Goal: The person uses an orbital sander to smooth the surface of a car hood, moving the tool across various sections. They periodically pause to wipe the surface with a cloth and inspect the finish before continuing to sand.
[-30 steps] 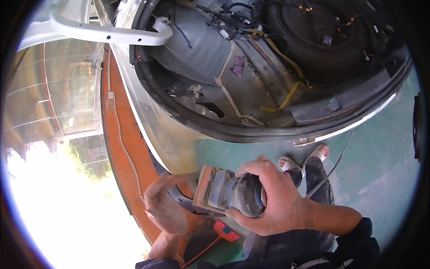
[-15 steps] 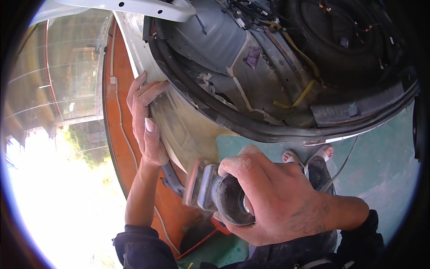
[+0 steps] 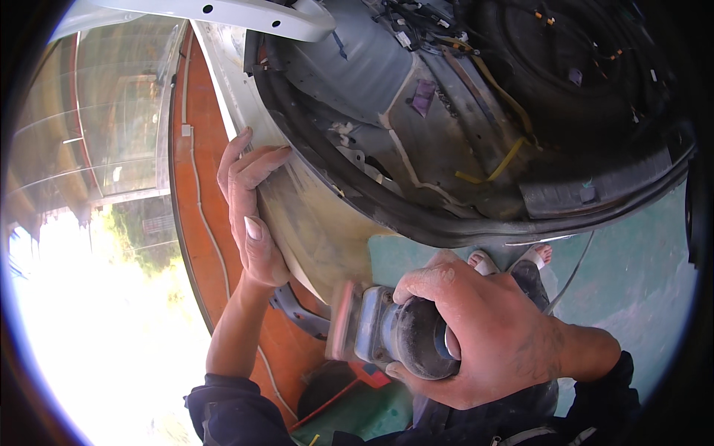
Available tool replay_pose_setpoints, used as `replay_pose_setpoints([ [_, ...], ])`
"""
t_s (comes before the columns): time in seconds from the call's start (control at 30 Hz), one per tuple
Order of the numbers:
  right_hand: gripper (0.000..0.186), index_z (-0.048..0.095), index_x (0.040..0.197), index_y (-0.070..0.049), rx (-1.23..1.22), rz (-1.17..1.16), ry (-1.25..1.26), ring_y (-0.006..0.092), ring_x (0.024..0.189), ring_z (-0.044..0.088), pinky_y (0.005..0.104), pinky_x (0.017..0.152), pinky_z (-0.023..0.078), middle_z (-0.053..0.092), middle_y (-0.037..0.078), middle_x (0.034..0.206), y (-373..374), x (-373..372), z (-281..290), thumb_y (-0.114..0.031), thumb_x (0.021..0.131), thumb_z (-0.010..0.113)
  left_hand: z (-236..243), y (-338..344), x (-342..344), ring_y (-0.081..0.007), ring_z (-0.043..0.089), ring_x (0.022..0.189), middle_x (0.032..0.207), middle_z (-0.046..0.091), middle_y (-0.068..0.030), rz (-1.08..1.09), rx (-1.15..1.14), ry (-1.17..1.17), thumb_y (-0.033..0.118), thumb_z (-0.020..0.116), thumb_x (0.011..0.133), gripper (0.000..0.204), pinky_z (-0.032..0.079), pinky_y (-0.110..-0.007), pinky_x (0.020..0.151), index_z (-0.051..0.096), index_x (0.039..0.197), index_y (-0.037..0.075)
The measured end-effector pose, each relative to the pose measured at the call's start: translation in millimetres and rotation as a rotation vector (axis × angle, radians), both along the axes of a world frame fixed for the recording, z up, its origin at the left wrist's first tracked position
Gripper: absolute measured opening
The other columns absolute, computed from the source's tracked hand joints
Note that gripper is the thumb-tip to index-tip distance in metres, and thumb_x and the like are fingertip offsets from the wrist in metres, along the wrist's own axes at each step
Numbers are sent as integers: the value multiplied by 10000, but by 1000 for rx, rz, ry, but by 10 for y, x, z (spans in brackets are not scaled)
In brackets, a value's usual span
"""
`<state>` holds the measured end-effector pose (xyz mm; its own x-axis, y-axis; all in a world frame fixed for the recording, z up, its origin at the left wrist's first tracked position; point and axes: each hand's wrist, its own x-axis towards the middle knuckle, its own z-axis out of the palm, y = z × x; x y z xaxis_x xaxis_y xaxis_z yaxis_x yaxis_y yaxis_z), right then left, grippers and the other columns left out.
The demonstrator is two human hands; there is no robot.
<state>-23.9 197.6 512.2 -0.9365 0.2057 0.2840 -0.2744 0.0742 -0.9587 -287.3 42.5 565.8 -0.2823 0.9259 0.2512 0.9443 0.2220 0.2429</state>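
My right hand (image 3: pixel 494 334) wraps around the dark round head of a power sander (image 3: pixel 428 338). Its reddish pad (image 3: pixel 343 320), smeared by motion, faces left and lies against or very close to the lower edge of a car body panel (image 3: pixel 320 230); contact cannot be made out. The panel has yellowish, sanded-looking patches. My left hand (image 3: pixel 249 201) rests on the panel's left edge, fingers stretched out and holding nothing. Dust covers the fingers of both hands.
A black rubber seal (image 3: pixel 357 197) rims the open trunk (image 3: pixel 446 141), with loose wiring (image 3: pixel 424 26) and a purple packet (image 3: pixel 422 97) inside. A cable (image 3: pixel 573 275) runs at the right over the green floor (image 3: pixel 617 275). An orange wall (image 3: pixel 212 186) and windows stand left.
The sander and my right hand have shifted a little to the right and down. My left hand stays on the panel edge, and the whole view has moved slightly.
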Motion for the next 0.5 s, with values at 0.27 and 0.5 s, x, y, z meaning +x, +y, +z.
replay_pose_setpoints([
  [0.27, 627, 504, 1218, 0, 7, 107, -129, 177, 699, 626, 337, 617, 498, 566, 113, 1029, 76, -278, 459, -222, 777, 891, -46, -7, -15, -405, 358, 1445, 1262, 629, -207, 22, 98, -33, 608, 202, 1032, 818, 241, -531, 1192, 641, 1259, -44],
  [0.5, 656, 460, 1241, 30, -108, 137, -259, 231, 719, 652, 415, 695, 546, 564, 165, 1037, 38, -157, 427, -207, 794, 877, -15, 12, 14, -406, 371, 1444, 1279, 634, -209, 36, 89, -67, 676, 137, 1034, 905, 233, -525, 1203, 628, 1280, -42],
])
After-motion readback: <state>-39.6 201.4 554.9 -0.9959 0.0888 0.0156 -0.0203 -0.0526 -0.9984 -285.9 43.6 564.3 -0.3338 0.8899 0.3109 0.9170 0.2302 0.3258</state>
